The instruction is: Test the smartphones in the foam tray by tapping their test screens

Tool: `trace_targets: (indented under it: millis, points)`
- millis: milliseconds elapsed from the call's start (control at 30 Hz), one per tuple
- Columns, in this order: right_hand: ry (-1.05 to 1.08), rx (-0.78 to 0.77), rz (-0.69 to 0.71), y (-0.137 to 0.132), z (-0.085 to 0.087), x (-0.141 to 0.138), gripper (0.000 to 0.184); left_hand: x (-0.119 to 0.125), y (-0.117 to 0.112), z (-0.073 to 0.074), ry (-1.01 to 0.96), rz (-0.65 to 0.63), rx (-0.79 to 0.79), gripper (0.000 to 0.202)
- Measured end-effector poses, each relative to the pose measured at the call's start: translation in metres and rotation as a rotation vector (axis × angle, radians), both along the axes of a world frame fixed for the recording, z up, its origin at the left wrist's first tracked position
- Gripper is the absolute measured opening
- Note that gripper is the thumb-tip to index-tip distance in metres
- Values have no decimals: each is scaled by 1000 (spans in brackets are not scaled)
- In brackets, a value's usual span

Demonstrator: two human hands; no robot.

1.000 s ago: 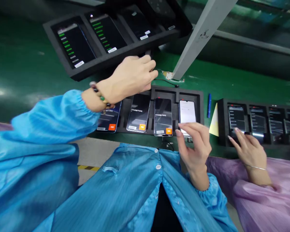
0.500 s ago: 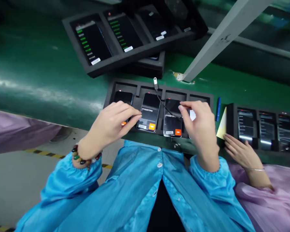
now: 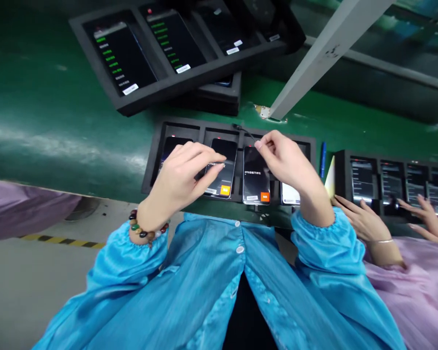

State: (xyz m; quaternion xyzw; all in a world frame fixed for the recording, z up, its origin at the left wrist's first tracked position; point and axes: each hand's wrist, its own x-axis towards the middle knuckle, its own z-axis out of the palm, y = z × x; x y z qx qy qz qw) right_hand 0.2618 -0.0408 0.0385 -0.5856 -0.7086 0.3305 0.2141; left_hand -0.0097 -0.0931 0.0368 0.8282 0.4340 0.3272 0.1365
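My right hand (image 3: 286,160) pinches a thin black cable (image 3: 246,131) above the black foam tray (image 3: 154,150). The cable's dark plug end lies near the tray's back rim. Below it, a phone (image 3: 256,187) shows a dark screen with white text and an orange button. My left hand (image 3: 184,175) hovers palm-down over a second such phone (image 3: 224,148), thumb and forefinger slightly apart with nothing between them. It partly covers a third phone (image 3: 175,142) at the tray's left. A fourth phone (image 3: 290,193), with a white screen area, is partly hidden by my right wrist.
Behind, a tilted foam tray of phones (image 3: 120,104) rests on other trays. A grey metal post (image 3: 314,63) rises at right. Beside my tray lies a blue pen (image 3: 323,159). A co-worker's hands (image 3: 368,223) are by another phone tray (image 3: 343,170) at right.
My right hand has moved up and left along the cable, and the plug end has turned down. My left hand has shifted right, its fingertips parting. A co-worker's second hand has appeared at right.
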Motion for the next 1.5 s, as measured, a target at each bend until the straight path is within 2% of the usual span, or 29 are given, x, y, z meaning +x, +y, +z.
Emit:
trace_targets:
  millis: [33,100,167,267,300,367,400,467,500,533,567,600,667,733,767,833,867,933,1000,1133,1267,1367,1500]
  points:
    - [180,-72,-10,-4,8,1,30,7,-1,2,-59,-29,-1,17]
    - [516,-171,-26,-16,22,-3,43,23,-6,8,-195,-128,-67,34]
    - [744,-190,-75,-33,32,-14,47,37,-13,12,-334,-191,-174,45]
    - [915,-198,-171,-67,37,-31,36,42,-25,18,-403,-145,-233,20]
    - [926,-208,-184,-79,38,-34,31,37,-28,21,-376,-156,-224,11]
    - [832,-174,-179,-104,39,-34,23,19,-34,29,-284,-263,-205,6]
    - [726,-79,-172,-115,41,-32,19,8,-38,35,-240,-336,-207,6]
    - [477,282,-150,-134,46,-26,19,-13,-46,49,-170,-452,-203,9]
    - [363,438,-93,-141,49,-24,23,-21,-51,56,-124,-481,-192,10]
    - [278,521,7,-146,51,-24,29,-27,-56,61,-69,-496,-179,11]
    - [228,503,140,-149,53,-25,37,-31,-60,65,-14,-506,-159,10]
    - [212,386,284,-150,54,-27,44,-32,-63,67,38,-512,-137,9]
    - [241,28,477,-150,49,-35,49,-31,-66,61,83,-524,-116,13]
    - [274,-232,485,-147,36,-41,46,-30,-62,46,-6,-553,-119,16]
    - [267,-290,455,-145,27,-43,44,-32,-58,37,-76,-566,-143,13]
    - [221,-272,408,-144,7,-43,35,-37,-43,19,-199,-523,-221,13]
    - [188,-230,395,-144,-3,-43,31,-40,-34,12,-209,-450,-261,15]
    - [117,-151,392,-146,-21,-43,31,-44,-11,0,-97,-267,-298,20]
    - [39,-111,401,-150,-37,-46,33,-40,16,-7,126,-185,-296,30]
    - [-107,-57,349,-155,-56,-59,38,-20,67,-19,419,-191,-306,46]
    - [-227,-5,296,-153,-65,-65,40,-5,105,-34,482,-201,-372,57]
    - [-250,2,281,-152,-68,-65,39,-2,120,-42,439,-225,-418,59]
    - [-214,-6,250,-153,-69,-65,39,-2,126,-46,383,-258,-420,60]
